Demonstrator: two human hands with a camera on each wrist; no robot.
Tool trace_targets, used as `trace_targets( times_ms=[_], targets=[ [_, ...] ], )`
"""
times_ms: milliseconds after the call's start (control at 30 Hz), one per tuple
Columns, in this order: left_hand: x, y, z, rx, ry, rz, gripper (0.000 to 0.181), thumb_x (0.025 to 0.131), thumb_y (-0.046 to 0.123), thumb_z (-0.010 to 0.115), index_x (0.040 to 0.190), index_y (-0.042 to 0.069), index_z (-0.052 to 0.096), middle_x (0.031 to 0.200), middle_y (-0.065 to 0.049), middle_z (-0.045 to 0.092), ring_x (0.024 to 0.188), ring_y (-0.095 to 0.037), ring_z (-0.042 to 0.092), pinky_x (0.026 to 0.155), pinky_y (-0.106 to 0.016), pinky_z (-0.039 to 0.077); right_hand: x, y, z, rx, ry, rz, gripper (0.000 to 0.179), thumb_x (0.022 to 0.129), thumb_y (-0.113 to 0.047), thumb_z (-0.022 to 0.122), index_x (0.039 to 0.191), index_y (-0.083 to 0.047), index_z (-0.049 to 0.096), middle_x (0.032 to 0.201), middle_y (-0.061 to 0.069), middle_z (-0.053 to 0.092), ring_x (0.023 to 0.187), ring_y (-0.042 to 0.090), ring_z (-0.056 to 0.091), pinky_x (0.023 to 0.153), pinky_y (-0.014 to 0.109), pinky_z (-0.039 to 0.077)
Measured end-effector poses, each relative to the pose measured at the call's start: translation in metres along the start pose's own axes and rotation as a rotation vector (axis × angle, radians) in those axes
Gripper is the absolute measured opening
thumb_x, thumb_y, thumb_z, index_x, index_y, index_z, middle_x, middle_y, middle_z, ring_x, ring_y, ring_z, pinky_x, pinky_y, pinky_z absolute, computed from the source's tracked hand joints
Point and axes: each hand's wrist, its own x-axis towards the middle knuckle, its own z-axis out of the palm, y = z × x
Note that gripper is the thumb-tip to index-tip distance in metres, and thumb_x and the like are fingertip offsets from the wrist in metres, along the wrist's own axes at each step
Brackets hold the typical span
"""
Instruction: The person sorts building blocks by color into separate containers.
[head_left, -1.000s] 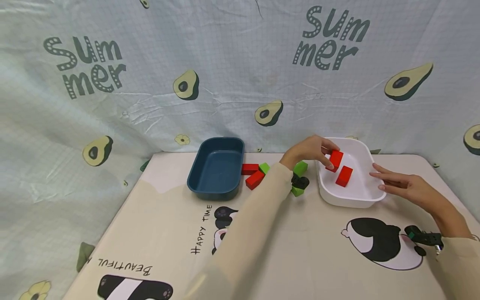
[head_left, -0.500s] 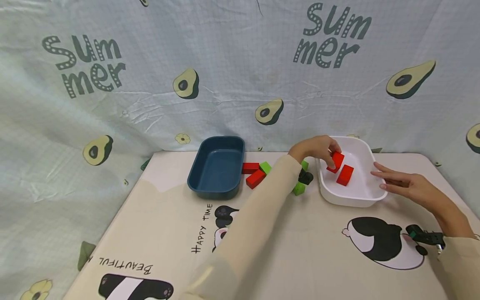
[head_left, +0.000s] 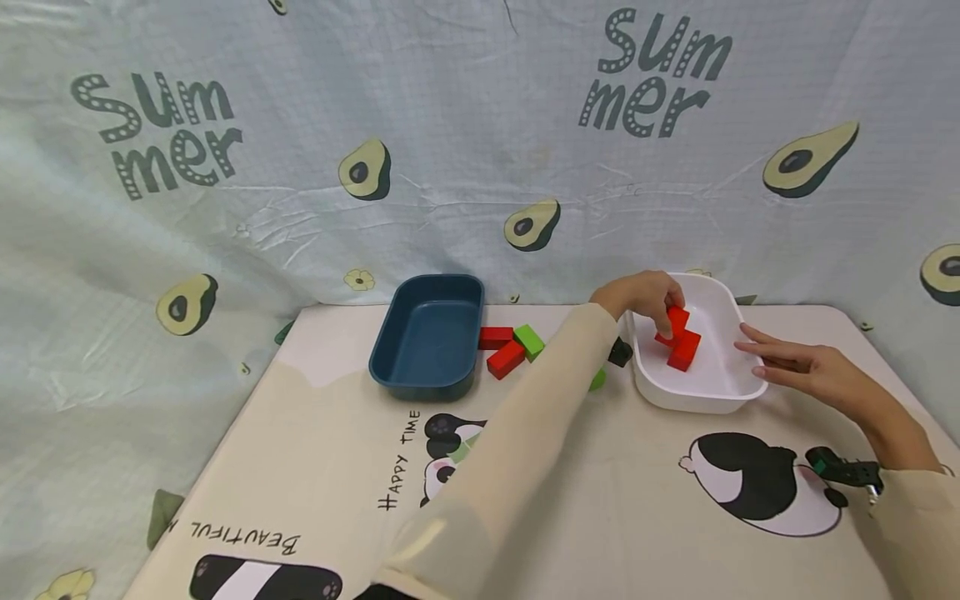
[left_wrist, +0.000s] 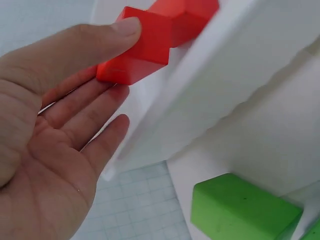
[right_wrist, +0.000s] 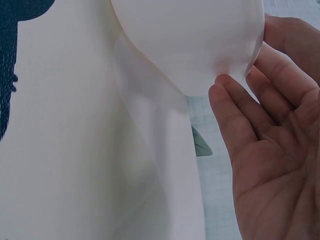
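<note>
My left hand (head_left: pixel 643 294) reaches over the left rim of a white plastic tub (head_left: pixel 688 402) and pinches a red block (left_wrist: pixel 145 47) between thumb and fingers. Inside the tub, a second red block (head_left: pixel 682 353) lies right against the held one in the head view. My right hand (head_left: pixel 821 375) stays at the tub's right side. Its fingers are extended, with the fingertips (right_wrist: pixel 226 82) touching the outer wall and rim. The left sleeve covers part of the table and some of the green blocks.
A dark blue tub (head_left: pixel 426 385) stands to the left. Beside it lie red blocks (head_left: pixel 506 359) and a green block (head_left: pixel 529 342). Another green block (left_wrist: pixel 240 207) sits close by the white tub. A printed cloth wall (head_left: pixel 450 108) rises behind the table.
The left hand has moved slightly right and lower with its red block, bringing it up against the other red block. The right hand has stayed at the tub's side.
</note>
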Motion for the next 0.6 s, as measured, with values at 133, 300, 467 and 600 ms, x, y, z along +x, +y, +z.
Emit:
trace_targets(
  times_ms=[133,300,467,600],
  targets=[
    [0.001,-0.001,0.003,0.023,-0.006,-0.035,0.057,0.086,0.016,0.083,0.139,0.023,0.062,0.129,0.009,0.061,0.111,-0.003,0.054,0.091,-0.014,0.046,0.000,0.001,0.001,-0.003,0.012,-0.014,0.050,0.101,-0.033,0.063,0.146,-0.014,0.056,0.155,-0.031,0.027,0.128,-0.027,0.017,0.099,0.080,0.031],
    [0.002,0.000,0.006,0.090,-0.002,-0.028,0.051,0.087,0.016,0.082,0.134,0.020,0.065,0.123,0.008,0.061,0.108,-0.005,0.053,0.089,-0.016,0.048,-0.001,0.001,0.001,0.000,0.014,-0.007,0.050,0.101,-0.034,0.063,0.146,-0.015,0.056,0.154,-0.032,0.028,0.114,-0.033,0.019,0.099,0.079,0.031],
    [0.005,0.006,0.011,0.160,-0.010,-0.084,0.046,0.089,0.019,0.080,0.131,0.022,0.062,0.118,0.010,0.059,0.104,-0.005,0.052,0.085,-0.016,0.050,0.000,0.000,0.001,-0.003,0.019,-0.022,0.049,0.101,-0.032,0.063,0.146,-0.014,0.056,0.156,-0.031,0.027,0.115,-0.033,0.019,0.099,0.080,0.031],
    [0.006,0.013,0.014,0.181,-0.024,-0.151,0.044,0.089,0.019,0.078,0.129,0.025,0.060,0.116,0.012,0.058,0.102,-0.005,0.052,0.081,-0.018,0.050,-0.001,0.000,0.001,0.003,0.020,-0.025,0.049,0.101,-0.032,0.063,0.146,-0.014,0.056,0.156,-0.030,0.027,0.116,-0.032,0.019,0.099,0.081,0.030]
  ],
)
